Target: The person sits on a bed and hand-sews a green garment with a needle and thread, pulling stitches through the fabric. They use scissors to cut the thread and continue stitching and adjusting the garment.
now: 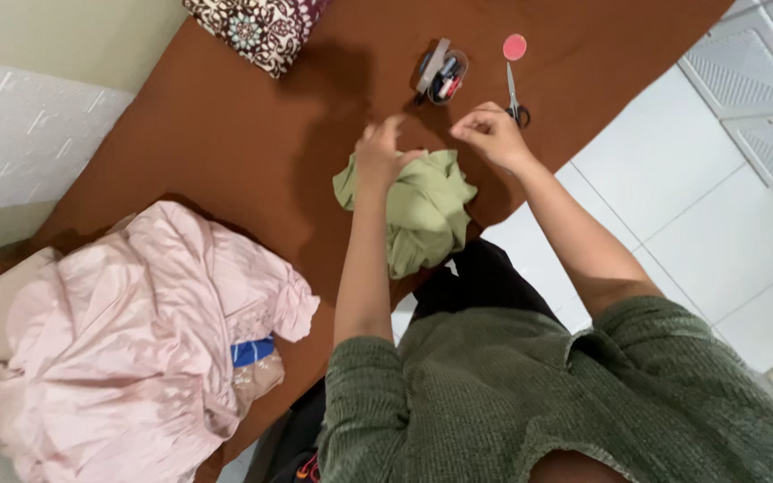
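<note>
A crumpled light green cloth [424, 213] lies on the brown table [252, 134] close to its near edge. My left hand [379, 152] rests on the cloth's upper left part, fingers pinched on the fabric. My right hand [490, 131] hovers just above the cloth's upper right corner with fingers curled together; whether it holds a needle or thread is too small to tell. Small scissors [514, 97] lie just beyond my right hand.
A round pink object [514, 46] sits by the scissors' tip. A small clear container [443, 76] with sewing bits stands beyond the cloth. A pile of pink fabric [136, 331] fills the table's left. A patterned cushion [257, 27] lies at the far edge. White floor tiles [700, 197] are on the right.
</note>
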